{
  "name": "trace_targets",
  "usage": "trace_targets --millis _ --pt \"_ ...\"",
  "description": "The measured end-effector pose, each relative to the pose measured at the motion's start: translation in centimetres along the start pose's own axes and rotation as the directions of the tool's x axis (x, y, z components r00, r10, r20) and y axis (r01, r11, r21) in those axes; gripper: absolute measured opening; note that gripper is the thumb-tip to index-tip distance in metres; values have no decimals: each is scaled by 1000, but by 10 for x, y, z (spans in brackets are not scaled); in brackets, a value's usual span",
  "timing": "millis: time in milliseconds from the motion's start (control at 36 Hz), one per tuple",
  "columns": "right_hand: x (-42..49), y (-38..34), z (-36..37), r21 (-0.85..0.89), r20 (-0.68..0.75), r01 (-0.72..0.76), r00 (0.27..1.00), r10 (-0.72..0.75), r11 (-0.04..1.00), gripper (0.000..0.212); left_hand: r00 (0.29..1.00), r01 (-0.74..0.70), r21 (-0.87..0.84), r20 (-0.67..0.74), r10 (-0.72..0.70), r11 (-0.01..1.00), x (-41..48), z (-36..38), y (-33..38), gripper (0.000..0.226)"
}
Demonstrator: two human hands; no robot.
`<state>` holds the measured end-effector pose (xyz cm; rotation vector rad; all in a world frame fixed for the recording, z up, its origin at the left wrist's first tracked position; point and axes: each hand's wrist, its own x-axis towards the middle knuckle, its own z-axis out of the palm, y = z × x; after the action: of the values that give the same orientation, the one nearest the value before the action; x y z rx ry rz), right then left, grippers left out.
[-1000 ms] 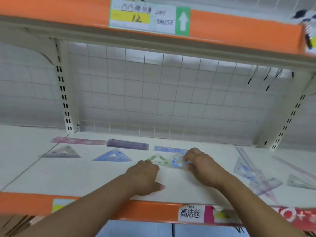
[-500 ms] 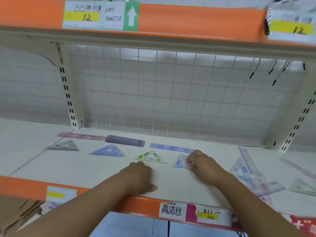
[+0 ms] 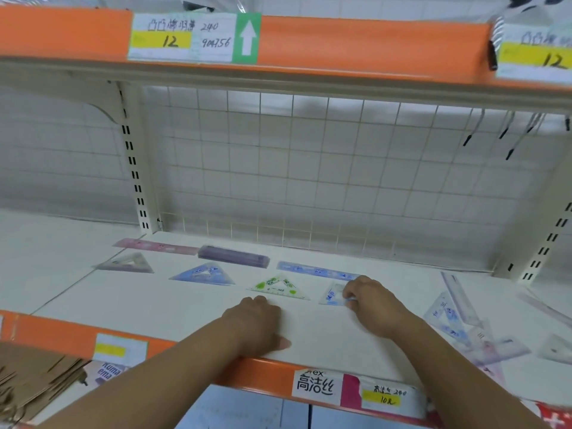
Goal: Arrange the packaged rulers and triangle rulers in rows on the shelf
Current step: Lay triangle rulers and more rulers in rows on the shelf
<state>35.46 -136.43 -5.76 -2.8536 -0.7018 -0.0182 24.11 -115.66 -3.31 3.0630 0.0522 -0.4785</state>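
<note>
White shelf (image 3: 173, 308): our right hand (image 3: 374, 305) pinches the blue triangle ruler (image 3: 331, 295) lying on it, just beside the green triangle ruler (image 3: 278, 286) in the front row; our left hand (image 3: 253, 326) rests curled, holding nothing.

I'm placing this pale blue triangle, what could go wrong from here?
The right hand pinching the pale blue triangle ruler sits close to the blue straight ruler behind and could knock it askew. The left hand rests just before the green triangle ruler; a forward slide might shift it. The right forearm could sweep the loose pile off the shelf.
</note>
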Motion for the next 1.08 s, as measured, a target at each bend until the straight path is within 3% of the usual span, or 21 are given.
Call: trace_targets --millis 333,556,750,1083 --pt "-2 2 -4 51 13 -34 999 34 998 21 1000 -2 5 -5 2 1000 1 2 -1 54" --pt "-12 20 -28 136 -164 -128 975 150 982 28 1000 -11 7 -15 12 1000 2 5 -3 55" --pt "-37 34 -30 128 -144 -213 962 231 969 28 999 -40 64 -11 41 997 -1 3 -3 54" --pt "-98 32 -47 51 -103 -344 932 348 938 25 965 -257 125 -16 261 958 -9 -6 -3 56"
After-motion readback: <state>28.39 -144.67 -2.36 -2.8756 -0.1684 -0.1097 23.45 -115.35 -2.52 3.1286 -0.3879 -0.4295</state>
